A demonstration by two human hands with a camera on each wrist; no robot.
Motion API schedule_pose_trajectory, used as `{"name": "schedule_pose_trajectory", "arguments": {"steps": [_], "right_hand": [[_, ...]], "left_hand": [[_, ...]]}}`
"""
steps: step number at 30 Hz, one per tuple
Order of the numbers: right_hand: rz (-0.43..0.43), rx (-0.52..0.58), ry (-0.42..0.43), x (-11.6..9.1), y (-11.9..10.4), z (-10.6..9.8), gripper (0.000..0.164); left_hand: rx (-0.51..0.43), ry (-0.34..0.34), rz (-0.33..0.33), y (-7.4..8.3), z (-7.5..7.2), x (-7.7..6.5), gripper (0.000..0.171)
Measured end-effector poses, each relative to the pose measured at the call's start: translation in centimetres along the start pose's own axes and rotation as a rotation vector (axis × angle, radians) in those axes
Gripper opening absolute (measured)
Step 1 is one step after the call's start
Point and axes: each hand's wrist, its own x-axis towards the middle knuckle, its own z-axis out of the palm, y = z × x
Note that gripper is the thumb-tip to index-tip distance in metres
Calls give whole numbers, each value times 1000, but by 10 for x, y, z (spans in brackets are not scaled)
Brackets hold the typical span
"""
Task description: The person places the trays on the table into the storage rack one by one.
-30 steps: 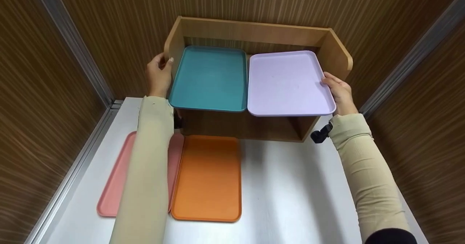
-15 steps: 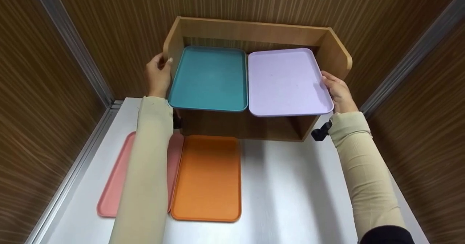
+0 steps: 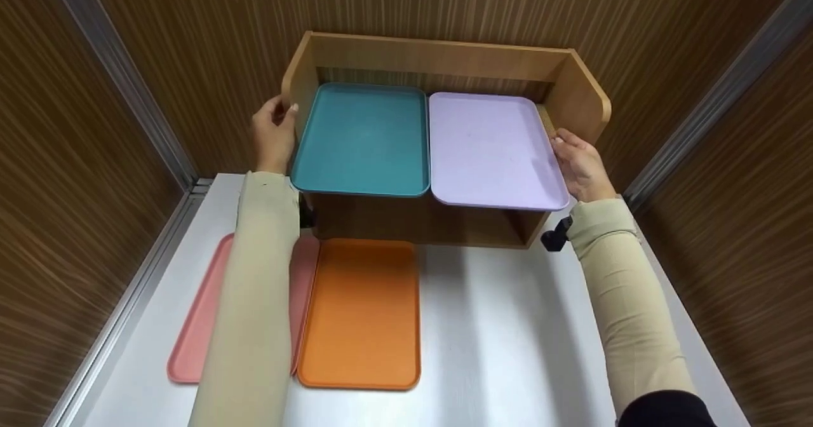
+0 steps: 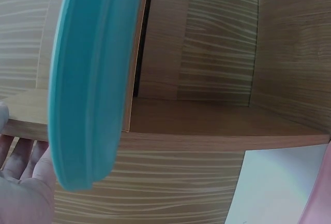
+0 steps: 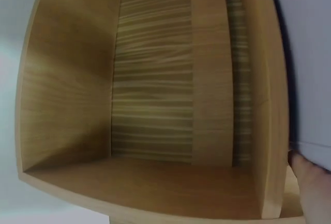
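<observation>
A wooden shelf unit [image 3: 438, 49] stands at the back with two trays side by side on its top board. On the left lies a teal tray [image 3: 362, 138]. The lavender tray [image 3: 495, 150] is on the right, its front edge jutting past the board. My left hand [image 3: 273, 136] grips the unit's left side panel, with the thumb inside and the fingers outside in the left wrist view. At the lavender tray's right edge, my right hand [image 3: 581, 165] holds the rim. Most of that hand is cut off in the right wrist view.
An orange tray [image 3: 360, 312] lies on the white table [image 3: 502, 351] before the unit. Left of it is a pink tray [image 3: 197, 332], partly covered by my left sleeve. Striped wood-look walls [image 3: 438, 1] enclose the back and sides. Below the top board is a compartment [image 5: 152, 89].
The lavender tray has shifted left and its back edge has come down, so it lies straighter beside the teal one. My right hand moved left with it; the left hand keeps its place.
</observation>
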Motion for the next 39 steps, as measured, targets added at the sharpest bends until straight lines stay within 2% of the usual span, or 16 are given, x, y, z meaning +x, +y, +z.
{"name": "schedule_pose_trajectory", "arguments": {"steps": [3, 5, 10, 15, 20, 24, 32, 39], "right_hand": [[-52, 59, 5, 1, 1, 0, 66], [-74, 52, 14, 1, 1, 1, 66], [-59, -9, 14, -1, 1, -1, 66], [-32, -15, -9, -9, 4, -7, 63], [-90, 31, -14, -22, 11, -14, 61], [-158, 55, 56, -32, 22, -13, 57], [-292, 88, 285, -49, 49, -13, 43], [-372, 141, 364, -63, 88, -13, 42]], "left_hand": [[1, 1, 6, 0, -1, 0, 38], [6, 3, 6, 0, -1, 1, 38], [10, 3, 0, 1, -2, 1, 38], [17, 2, 7, 0, -1, 1, 37], [26, -3, 14, 1, -1, 2, 38], [36, 0, 7, 2, -1, 3, 38], [31, -2, -1, 2, -1, 2, 38], [26, 2, 14, -1, -2, 3, 38]]}}
